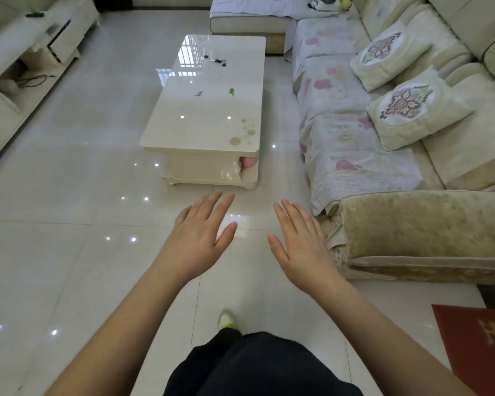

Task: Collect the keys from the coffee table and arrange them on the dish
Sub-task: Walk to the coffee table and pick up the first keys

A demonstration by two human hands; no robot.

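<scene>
A glossy cream coffee table stands ahead on the tiled floor. Small keys lie on its top: a dark cluster near the far end, a grey key and a green-headed key near the middle. I see no dish. My left hand and my right hand hover flat, palms down, fingers apart, over the floor well short of the table. Both hold nothing.
A long cream sofa with a floral cover and two cushions runs along the right. A low TV cabinet lines the left wall. A red mat lies at bottom right. My shoe is on the tiles.
</scene>
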